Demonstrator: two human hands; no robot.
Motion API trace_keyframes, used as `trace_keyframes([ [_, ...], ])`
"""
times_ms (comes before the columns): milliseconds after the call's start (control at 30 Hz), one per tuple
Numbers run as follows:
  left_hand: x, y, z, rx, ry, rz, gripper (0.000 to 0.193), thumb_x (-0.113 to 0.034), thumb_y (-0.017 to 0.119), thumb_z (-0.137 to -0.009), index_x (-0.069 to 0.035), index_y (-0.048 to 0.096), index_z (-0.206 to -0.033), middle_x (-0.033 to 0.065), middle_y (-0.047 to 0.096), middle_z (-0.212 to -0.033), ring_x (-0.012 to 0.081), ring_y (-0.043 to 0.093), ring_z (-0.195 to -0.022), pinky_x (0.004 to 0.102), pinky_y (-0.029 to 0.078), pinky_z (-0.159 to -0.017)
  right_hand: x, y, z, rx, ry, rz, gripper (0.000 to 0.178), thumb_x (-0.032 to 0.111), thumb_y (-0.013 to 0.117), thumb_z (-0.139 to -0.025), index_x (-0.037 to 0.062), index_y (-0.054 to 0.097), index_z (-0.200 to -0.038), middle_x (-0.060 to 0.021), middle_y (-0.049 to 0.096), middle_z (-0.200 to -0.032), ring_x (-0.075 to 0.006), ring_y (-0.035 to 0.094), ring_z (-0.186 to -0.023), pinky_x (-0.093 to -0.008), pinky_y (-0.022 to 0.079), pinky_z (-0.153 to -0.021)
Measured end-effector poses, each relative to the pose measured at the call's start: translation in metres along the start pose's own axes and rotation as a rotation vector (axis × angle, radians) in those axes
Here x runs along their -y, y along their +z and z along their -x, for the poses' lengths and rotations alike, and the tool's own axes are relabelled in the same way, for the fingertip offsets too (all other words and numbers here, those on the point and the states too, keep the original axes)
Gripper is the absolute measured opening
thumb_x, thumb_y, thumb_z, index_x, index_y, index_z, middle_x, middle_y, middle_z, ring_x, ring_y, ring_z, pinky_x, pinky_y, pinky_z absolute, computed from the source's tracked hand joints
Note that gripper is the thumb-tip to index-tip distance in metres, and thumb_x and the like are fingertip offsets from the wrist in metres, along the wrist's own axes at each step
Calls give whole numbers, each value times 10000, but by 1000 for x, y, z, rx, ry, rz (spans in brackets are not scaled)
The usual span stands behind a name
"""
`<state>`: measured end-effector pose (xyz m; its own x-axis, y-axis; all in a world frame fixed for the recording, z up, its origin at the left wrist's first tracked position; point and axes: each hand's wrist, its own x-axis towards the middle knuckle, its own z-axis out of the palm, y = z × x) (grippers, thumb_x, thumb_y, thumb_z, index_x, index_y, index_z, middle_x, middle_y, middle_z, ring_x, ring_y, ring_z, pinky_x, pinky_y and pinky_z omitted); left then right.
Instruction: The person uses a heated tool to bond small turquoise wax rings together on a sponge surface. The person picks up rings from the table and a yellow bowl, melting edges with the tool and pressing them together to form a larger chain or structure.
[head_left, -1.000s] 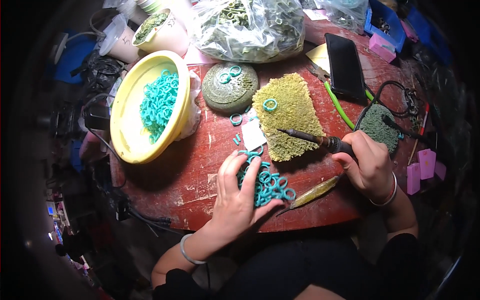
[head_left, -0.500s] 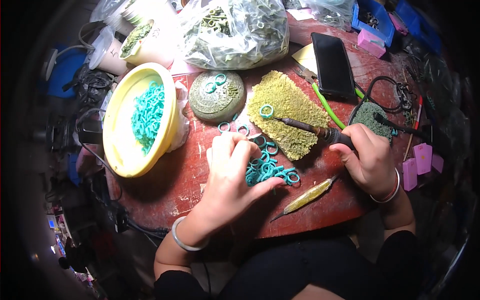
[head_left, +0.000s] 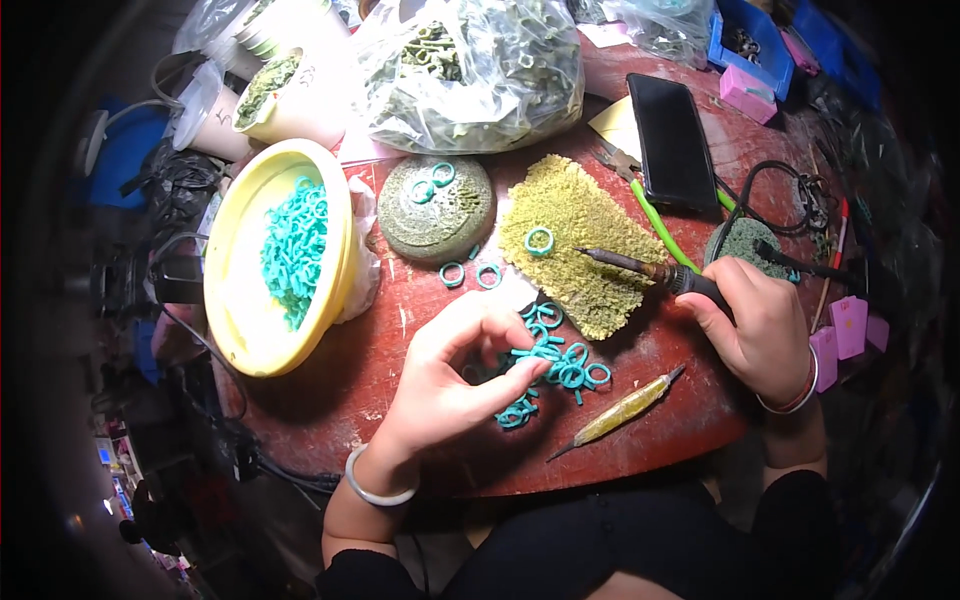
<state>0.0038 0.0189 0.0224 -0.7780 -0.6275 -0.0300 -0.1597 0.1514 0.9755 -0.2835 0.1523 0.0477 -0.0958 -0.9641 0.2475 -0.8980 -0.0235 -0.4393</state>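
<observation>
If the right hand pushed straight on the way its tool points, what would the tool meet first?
Likely the teal ring on the yellow mat, just ahead of the dark tool in the right hand; the tool's height is unclear, so it might brush the mat first.

Gripped in the right hand point(head_left: 755, 330): a soldering-iron-like tool point(head_left: 655, 272), dark-handled, with a slender brownish shaft tapering to a dark point. Lies across the yellow-green mat point(head_left: 600, 300) in view, tip aimed left toward a lone teal ring point(head_left: 540, 253), near but apart. Loosely heaped on the red tabletop point(head_left: 330, 420) beside the left hand point(head_left: 450, 370): small teal rings point(head_left: 572, 372), thin-banded, overlapping, some flat, others tilted. Several close against the left thumb tip; too crowded to tell whether pinched.
</observation>
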Motion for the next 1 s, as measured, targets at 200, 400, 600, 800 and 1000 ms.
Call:
trace_keyframes([
  [200,9,3,-2,41,61,425,272,127,632,-903,-39,553,-1105,103,658,-1106,173,637,-1084,336,522,-970,1,3,1,-26,-3,-22,294,254,803,-913,23,621,-902,-155,621,-767,-383,654,-660,-442,501,-574],
  [400,16,2,-1,-16,117,388,238,133,632,-919,-9,560,-1095,118,660,-1098,169,635,-1045,340,516,-955,-2,7,-2,-21,-24,-14,291,258,791,-926,29,612,-908,-146,618,-762,-366,649,-653,-433,503,-575],
  [600,13,6,-4,-96,130,503,193,-35,667,-941,-58,484,-997,176,659,-1009,234,634,-930,360,524,-870,-5,7,0,-15,-46,-6,295,264,786,-931,26,612,-929,-142,623,-778,-347,652,-650,-419,507,-572],
  [800,9,1,0,-41,126,492,182,101,671,-930,-22,554,-997,137,697,-1003,199,664,-990,355,523,-932,-7,9,-1,-67,-60,-30,305,269,791,-927,23,612,-929,-140,620,-772,-345,652,-648,-419,506,-567],
  [1000,4,7,-4,-162,198,83,198,88,772,-872,28,772,-1061,154,729,-1147,248,676,-1108,367,516,-1010,-8,11,1,-42,-57,-24,299,261,803,-917,27,618,-932,-137,619,-764,-348,652,-637,-417,505,-559],
])
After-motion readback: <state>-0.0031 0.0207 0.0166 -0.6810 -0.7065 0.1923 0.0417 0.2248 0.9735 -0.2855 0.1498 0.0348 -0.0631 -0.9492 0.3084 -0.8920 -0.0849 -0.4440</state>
